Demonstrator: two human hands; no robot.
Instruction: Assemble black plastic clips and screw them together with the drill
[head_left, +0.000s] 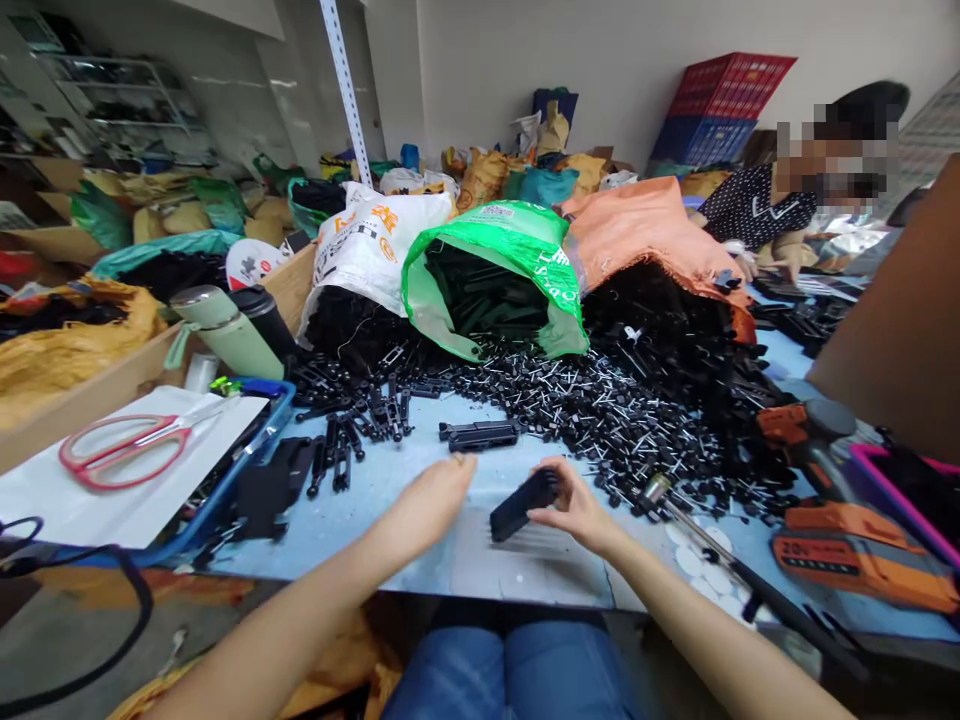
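Observation:
My right hand [574, 508] holds a black plastic part [523, 503] between thumb and fingers, tilted above the front of the blue table. My left hand [444, 490] is just left of it, its fingertips drawn together by the near edge of another black part [480, 434] lying on the table. Whatever the left fingers hold, if anything, is too small to make out. Behind them spreads a heap of small black pieces with metal pins [555, 395]. Black link-shaped parts [375, 410] lie to the left.
White [382, 235], green [495, 225] and orange [630, 225] sacks spill black parts. Red scissors [124, 452] lie on paper over a blue tray [281, 410]. An orange power drill [862, 555] lies right. A person [765, 205] works at the back right.

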